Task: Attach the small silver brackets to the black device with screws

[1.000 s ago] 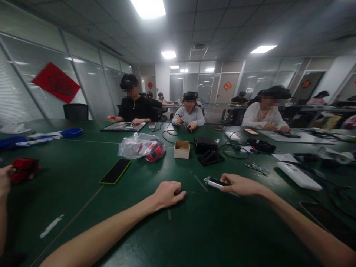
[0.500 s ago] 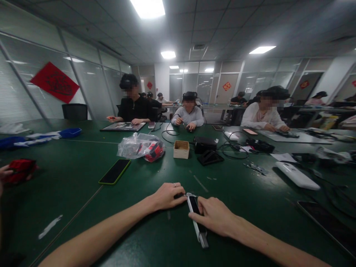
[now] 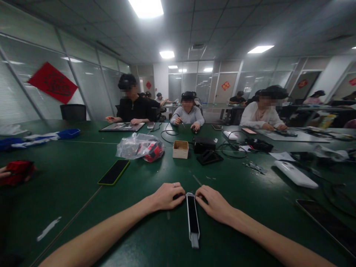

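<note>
A long, narrow device (image 3: 193, 215) with a black face and a pale frame lies on the green table, its grey end towards me. At the left of its far end is my left hand (image 3: 169, 195), fingers curled together, wearing a ring. My right hand (image 3: 213, 202) touches or nearly touches the right side of that same end, with thumb and fingers bent inward. Whatever the fingertips of either hand pinch is too small to make out.
Ahead on the green table (image 3: 144, 230) are a phone (image 3: 114, 172), a plastic bag (image 3: 136, 146), an open box (image 3: 180, 150) and a black box (image 3: 205, 144). A white device (image 3: 295, 174) and a dark tablet (image 3: 328, 222) lie right. People sit opposite; another person's hand is far left.
My right hand has moved off the device's black face to its far end, fingers now beside the edge. The device has turned and lies straighter. My left hand has hardly moved.
</note>
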Demonstrator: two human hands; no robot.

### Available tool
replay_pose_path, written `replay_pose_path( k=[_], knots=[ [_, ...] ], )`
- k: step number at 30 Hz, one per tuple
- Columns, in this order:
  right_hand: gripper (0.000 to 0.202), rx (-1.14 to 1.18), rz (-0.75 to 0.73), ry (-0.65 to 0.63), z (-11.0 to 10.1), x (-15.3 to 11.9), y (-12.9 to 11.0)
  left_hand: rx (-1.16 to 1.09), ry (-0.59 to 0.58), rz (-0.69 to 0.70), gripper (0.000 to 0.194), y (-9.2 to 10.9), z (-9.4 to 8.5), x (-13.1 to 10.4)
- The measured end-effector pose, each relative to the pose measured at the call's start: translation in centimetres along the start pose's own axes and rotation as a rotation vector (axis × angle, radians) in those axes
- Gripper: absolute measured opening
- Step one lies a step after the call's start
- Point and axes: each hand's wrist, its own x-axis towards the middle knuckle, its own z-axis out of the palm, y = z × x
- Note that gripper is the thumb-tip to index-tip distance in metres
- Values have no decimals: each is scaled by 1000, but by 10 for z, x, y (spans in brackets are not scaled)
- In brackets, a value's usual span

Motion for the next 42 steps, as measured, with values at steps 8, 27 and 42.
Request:
replay_pose_path(
  k=[8, 27, 42],
  knots=[
    [17, 15, -68, 52, 2, -1, 3, -5, -24, 33, 16, -1, 1, 0],
    [9, 17, -55, 132, 3, -2, 1, -52, 44, -44, 10, -3, 6, 0],
    [7, -22, -42, 143, 2, -1, 0, -73, 81, -46, 6, -9, 11, -1]
  ],
)
